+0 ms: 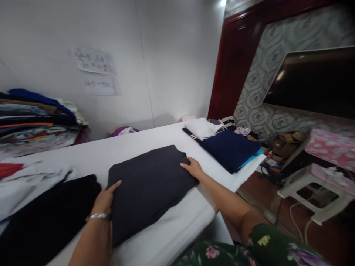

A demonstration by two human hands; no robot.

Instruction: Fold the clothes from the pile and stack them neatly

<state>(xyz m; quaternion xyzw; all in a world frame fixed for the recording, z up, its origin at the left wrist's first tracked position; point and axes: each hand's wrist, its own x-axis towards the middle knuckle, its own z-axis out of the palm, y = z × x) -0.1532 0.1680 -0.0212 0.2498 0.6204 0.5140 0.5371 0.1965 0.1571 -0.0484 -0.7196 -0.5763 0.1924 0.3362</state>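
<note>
- A folded dark grey garment lies flat on the white table, near the middle of its top; everything below is placed against this garment
- The left hand rests on the garment's near-left edge, thumb lying on top of the cloth and the other fingers hidden beneath or beside it, so it seems to pinch that edge; a silver bracelet sits on the wrist
- The right hand lies palm down on the garment's right edge, fingers spread flat on the cloth, not closed on anything
- Left of the garment, touching its edge, lies a black cloth
- Beyond the garment to the right, well apart, sits a navy folded pile with a white garment behind it
- Far left of the garment, against the wall, stands a stack of folded clothes
- Two paper notes hang on the wall above
</note>
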